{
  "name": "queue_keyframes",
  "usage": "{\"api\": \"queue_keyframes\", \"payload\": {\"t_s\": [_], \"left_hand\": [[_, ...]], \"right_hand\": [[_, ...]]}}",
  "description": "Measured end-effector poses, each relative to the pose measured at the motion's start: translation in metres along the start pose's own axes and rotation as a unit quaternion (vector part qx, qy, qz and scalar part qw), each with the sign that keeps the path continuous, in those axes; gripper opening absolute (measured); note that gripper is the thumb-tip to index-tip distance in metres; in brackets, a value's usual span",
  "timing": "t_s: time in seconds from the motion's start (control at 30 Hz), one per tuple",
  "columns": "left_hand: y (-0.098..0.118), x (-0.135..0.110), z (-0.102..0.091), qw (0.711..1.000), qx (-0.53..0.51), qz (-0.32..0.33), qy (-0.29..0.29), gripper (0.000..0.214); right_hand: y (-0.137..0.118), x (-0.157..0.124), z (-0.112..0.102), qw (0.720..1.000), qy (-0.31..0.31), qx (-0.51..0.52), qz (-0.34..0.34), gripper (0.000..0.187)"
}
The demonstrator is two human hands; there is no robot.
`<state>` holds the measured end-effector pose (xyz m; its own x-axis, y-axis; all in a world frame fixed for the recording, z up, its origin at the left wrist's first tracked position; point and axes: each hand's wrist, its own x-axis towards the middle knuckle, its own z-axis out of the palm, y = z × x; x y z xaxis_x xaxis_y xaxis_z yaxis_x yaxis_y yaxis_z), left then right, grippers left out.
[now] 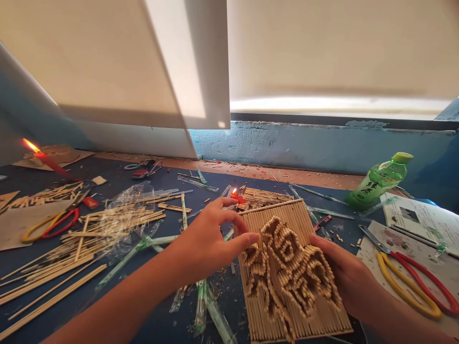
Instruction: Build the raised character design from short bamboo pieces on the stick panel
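Note:
A panel of thin wooden sticks (258, 310), with a raised curling relief of short stick pieces (287, 258) on its face, is tilted toward me. My right hand (344, 270) grips it by its right edge, thumb on the front. Over the upper left of the panel is my left hand (211, 229). Its thumb and index finger come together in a pinch beside the relief; anything between their tips is too small or hidden to name. Just beyond the left fingers burns a small red candle (236, 195), next to another stick piece (265, 196) behind the panel.
Loose bamboo sticks (82, 243) and clear plastic wrap (125, 215) cover the left side. A lit red candle (52, 165) stands there near scissors (53, 224). To the right are a green tea bottle (380, 181), papers (416, 215) and more scissors (412, 282).

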<state>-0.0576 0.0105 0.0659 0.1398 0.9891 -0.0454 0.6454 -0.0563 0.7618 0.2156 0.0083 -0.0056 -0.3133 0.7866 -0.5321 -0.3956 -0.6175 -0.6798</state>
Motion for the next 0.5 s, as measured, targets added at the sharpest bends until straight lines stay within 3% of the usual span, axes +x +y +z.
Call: {"api": "queue_keyframes", "payload": {"t_s": [0.23, 0.37, 0.5], "left_hand": [[0.004, 0.003, 0.016, 0.996, -0.053, -0.034, -0.059, 0.025], [-0.002, 0.002, 0.016, 0.988, -0.151, 0.001, -0.017, 0.022], [-0.011, 0.006, 0.012, 0.94, -0.339, 0.006, 0.033, 0.015]], "right_hand": [[0.004, 0.003, 0.001, 0.999, -0.008, 0.026, 0.022, 0.036], [0.004, 0.003, -0.002, 0.999, 0.009, 0.028, 0.016, 0.036], [0.003, 0.002, -0.003, 0.999, 0.008, 0.027, 0.017, 0.031]]}}
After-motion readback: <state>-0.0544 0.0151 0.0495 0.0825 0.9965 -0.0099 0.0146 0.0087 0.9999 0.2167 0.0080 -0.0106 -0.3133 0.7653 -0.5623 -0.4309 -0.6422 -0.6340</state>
